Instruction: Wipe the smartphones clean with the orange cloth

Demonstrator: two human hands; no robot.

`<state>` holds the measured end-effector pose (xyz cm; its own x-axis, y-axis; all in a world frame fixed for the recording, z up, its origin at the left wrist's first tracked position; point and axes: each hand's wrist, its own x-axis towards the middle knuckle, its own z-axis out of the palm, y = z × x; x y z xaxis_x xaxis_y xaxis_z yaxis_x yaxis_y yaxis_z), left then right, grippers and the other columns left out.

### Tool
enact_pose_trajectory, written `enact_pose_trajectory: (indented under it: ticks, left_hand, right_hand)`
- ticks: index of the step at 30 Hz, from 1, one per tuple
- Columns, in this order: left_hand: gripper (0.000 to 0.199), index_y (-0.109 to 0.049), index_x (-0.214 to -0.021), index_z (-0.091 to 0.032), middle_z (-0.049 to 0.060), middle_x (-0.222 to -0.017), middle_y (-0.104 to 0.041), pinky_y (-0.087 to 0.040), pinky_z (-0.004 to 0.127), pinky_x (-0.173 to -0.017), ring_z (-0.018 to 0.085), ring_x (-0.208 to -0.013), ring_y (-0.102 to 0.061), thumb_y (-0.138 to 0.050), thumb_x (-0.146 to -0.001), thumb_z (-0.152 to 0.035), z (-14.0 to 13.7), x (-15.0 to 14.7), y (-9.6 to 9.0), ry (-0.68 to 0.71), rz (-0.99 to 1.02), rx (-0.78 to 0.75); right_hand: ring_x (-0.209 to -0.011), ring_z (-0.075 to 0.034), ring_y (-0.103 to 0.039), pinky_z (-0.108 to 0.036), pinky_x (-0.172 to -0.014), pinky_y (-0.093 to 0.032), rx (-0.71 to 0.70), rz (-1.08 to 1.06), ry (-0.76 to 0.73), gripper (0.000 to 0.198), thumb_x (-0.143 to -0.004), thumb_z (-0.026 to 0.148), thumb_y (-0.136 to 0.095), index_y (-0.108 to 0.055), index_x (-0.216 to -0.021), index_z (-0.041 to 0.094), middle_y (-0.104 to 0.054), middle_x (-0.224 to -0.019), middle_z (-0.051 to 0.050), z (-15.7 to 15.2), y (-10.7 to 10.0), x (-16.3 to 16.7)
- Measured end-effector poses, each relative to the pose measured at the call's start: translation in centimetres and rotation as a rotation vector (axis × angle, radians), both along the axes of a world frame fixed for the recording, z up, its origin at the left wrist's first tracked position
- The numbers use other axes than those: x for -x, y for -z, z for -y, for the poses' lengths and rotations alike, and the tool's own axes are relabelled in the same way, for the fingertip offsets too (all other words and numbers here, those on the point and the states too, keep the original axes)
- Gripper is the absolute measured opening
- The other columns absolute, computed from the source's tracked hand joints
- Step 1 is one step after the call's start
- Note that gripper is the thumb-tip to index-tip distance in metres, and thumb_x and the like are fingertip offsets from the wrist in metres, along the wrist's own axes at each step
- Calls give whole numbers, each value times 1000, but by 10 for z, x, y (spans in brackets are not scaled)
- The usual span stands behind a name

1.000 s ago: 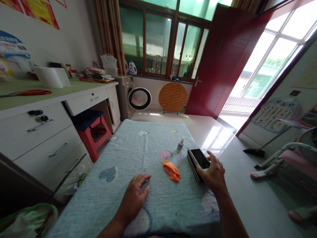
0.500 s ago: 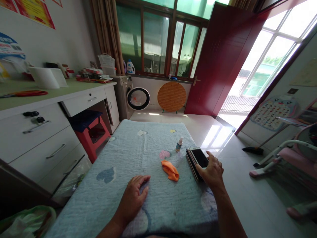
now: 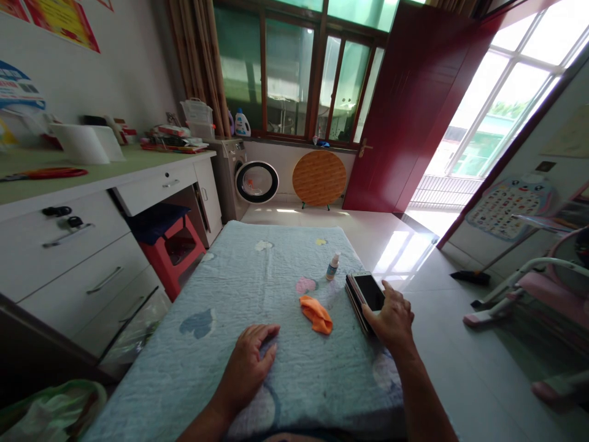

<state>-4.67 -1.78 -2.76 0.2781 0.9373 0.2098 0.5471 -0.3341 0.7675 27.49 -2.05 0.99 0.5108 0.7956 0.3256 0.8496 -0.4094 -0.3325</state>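
Observation:
A stack of phones (image 3: 358,307) lies at the right side of the light blue quilted cover (image 3: 193,368), a phone (image 3: 369,291) with a dark screen and pale frame on top. My right hand (image 3: 393,314) is at that top phone, thumb along its near edge and fingers at its right side. My left hand (image 3: 251,359) rests on the cover, holding nothing, with its fingers stretched out and the thumb apart. Between my hands lies a crumpled orange cloth (image 3: 316,315). Just beyond it, a small spray bottle (image 3: 332,267) with a clear cap stands upright.
On the left stands a white desk (image 3: 151,184) with drawers, a red stool (image 3: 177,248) tucked beneath it. A washing machine (image 3: 225,178) with its round door open is at the back, beside a folded round table (image 3: 319,178). A pink chair (image 3: 547,282) stands right.
My right hand has shifted very slightly left along the top phone. My left hand, the cloth, the bottle and the stack look unchanged.

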Motion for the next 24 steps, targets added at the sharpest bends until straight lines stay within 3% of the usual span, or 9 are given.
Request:
enact_pose_trajectory:
  ticks: [7, 10, 12, 15, 17, 21, 22, 24]
  left_hand:
    - [33, -67, -111, -21, 10, -117, -66, -43, 50, -102, 30, -113, -58, -57, -81, -30, -1, -2, 4, -21, 14, -86]
    - [37, -64, -118, -23, 10, -130, -58, -37, 52, -108, 30, -124, -50, -56, -83, -29, 3, -9, -4, -9, 72, -151]
    - [36, -62, -120, -25, 8, -134, -55, -35, 50, -109, 29, -127, -48, -56, -85, -28, 5, -20, -15, 61, 144, -102]
    - [36, -61, -121, -25, 8, -132, -56, -37, 44, -107, 27, -124, -50, -57, -86, -29, 4, -45, -32, 256, 333, 141]
    - [34, -61, -118, -21, 10, -124, -61, -40, 41, -103, 27, -118, -55, -61, -86, -31, 0, -66, -40, 334, 509, 442]
    - [31, -60, -105, -16, 11, -113, -63, -42, 35, -97, 24, -110, -60, -71, -80, -30, -14, -110, -46, 236, 847, 1044]
    - [27, -60, -101, -15, 12, -112, -62, -43, 33, -97, 22, -108, -61, -70, -80, -28, -18, -119, -47, 197, 924, 1146]
    - [22, -58, -97, -14, 14, -113, -60, -45, 31, -93, 21, -103, -62, -66, -84, -31, -25, -137, -46, 188, 947, 1213]
  right_hand:
    - [-115, -38, -49, -53, -98, -37, -101, -143, -72, 83, -68, 58, -62, -46, -137, 15, -57, -125, -16, 3, -2, -15]
    - [-107, -32, -56, -47, -98, -40, -219, -343, -113, 76, -75, 63, -53, -50, -132, 14, -58, -122, -16, 5, -3, -33]
    - [-104, -29, -59, -43, -94, -44, -239, -479, -90, 67, -80, 63, -46, -54, -127, 15, -60, -119, -16, 6, -3, -45]
    - [-99, -27, -62, -39, -86, -49, -192, -679, -59, 60, -82, 64, -42, -61, -113, 16, -65, -110, -14, 5, 1, -60]
    - [-94, -26, -64, -35, -81, -51, -162, -829, -46, 59, -82, 65, -43, -63, -107, 16, -67, -105, -14, 4, 4, -65]
    - [-87, -24, -67, -32, -74, -53, -108, -1011, -24, 61, -82, 67, -43, -62, -107, 14, -70, -99, -14, 1, 8, -67]
    - [-86, -24, -68, -32, -72, -53, -95, -1016, -29, 61, -83, 66, -43, -62, -108, 14, -71, -97, -13, 0, 8, -67]
    - [-84, -24, -69, -32, -69, -53, -76, -995, -49, 61, -84, 65, -43, -64, -108, 14, -72, -94, -12, -1, 7, -65]
